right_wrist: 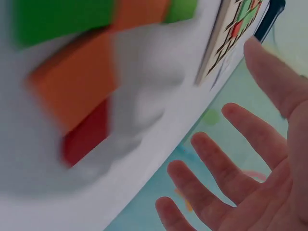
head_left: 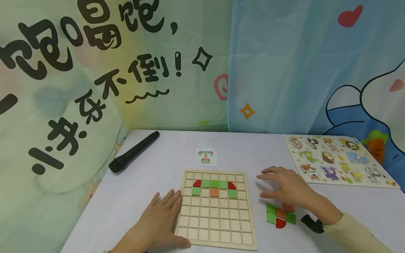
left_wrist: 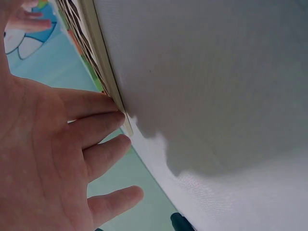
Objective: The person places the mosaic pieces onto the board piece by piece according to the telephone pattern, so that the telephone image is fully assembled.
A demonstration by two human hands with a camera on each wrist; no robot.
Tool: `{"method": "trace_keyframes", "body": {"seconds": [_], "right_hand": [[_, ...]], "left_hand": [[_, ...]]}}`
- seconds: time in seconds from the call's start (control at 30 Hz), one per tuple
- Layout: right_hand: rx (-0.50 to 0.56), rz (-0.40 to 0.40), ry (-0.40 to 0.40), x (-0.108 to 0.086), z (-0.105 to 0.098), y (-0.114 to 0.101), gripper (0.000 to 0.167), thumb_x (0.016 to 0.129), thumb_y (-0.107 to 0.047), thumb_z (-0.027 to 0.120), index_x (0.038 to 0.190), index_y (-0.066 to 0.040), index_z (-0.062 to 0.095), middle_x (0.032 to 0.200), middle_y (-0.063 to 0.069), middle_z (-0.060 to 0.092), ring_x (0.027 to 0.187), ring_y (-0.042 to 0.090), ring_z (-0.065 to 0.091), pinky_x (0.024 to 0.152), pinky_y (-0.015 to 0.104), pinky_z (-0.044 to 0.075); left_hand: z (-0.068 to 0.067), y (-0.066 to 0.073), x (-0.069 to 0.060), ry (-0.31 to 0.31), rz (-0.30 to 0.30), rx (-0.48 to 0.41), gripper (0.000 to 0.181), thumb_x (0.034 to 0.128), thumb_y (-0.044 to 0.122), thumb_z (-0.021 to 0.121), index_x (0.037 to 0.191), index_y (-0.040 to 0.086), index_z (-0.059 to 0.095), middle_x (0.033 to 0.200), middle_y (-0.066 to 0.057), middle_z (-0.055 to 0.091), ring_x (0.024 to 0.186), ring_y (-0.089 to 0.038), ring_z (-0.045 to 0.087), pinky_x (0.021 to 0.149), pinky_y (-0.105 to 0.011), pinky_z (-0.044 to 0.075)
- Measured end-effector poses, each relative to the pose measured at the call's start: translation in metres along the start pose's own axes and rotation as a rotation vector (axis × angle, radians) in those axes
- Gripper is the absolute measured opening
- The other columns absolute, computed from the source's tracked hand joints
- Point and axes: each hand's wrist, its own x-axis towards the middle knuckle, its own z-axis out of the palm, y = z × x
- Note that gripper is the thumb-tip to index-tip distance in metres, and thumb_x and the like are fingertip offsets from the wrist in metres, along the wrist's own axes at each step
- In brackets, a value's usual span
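Note:
A wooden grid board (head_left: 218, 223) lies on the table, with red rounded tiles, green square tiles and an orange square tile (head_left: 214, 192) set in its upper rows. My left hand (head_left: 158, 218) rests along the board's left edge, and in the left wrist view its straight fingertips touch the board's side. To the right of the board my right hand (head_left: 286, 186) hovers with fingers apart, holding nothing. Below it lie several loose tiles: green (head_left: 271, 213), an orange one (right_wrist: 79, 79) and a red one (right_wrist: 86, 137), blurred in the right wrist view.
Beyond the board lies a small pattern card (head_left: 205, 158). A black cylindrical object (head_left: 134, 151) rests at the back left. At the back right is a sheet of animal pictures (head_left: 341, 160). A printed cloth (head_left: 177, 112) hangs behind the table.

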Motion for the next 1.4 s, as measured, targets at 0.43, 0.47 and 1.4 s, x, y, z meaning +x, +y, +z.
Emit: {"method": "trace_keyframes", "body": {"seconds": [0.43, 0.47, 1.4], "right_hand": [[-0.035, 0.188, -0.109, -0.042, -0.003, 0.042, 0.059, 0.074, -0.057, 0.085, 0.12, -0.022, 0.077, 0.127, 0.012, 0.071, 0.116, 0.039, 0.064, 0.089, 0.064, 0.054], [-0.031, 0.193, -0.112, -0.045, -0.003, 0.044, 0.058, 0.074, -0.057, 0.085, 0.119, -0.022, 0.078, 0.126, 0.012, 0.071, 0.116, 0.039, 0.064, 0.089, 0.064, 0.055], [0.104, 0.135, -0.067, -0.072, 0.011, 0.049, 0.026, 0.077, -0.039, 0.087, 0.102, -0.035, 0.082, 0.128, 0.006, 0.07, 0.121, 0.039, 0.062, 0.095, 0.067, 0.051]], "left_hand": [[0.0, 0.0, -0.001, -0.001, 0.006, 0.004, 0.129, 0.0672, 0.092, 0.062, 0.158, 0.004, 0.036, 0.168, -0.012, 0.034, 0.156, -0.033, 0.033, 0.122, -0.064, 0.029], [0.0, 0.0, 0.0, 0.0, 0.005, 0.003, 0.129, 0.0672, 0.091, 0.062, 0.158, 0.003, 0.036, 0.168, -0.012, 0.034, 0.156, -0.033, 0.033, 0.122, -0.065, 0.029], [0.002, 0.0, 0.0, 0.0, 0.004, -0.01, 0.13, 0.0662, 0.091, 0.064, 0.158, 0.003, 0.037, 0.168, -0.012, 0.034, 0.156, -0.033, 0.033, 0.122, -0.065, 0.028]]}}
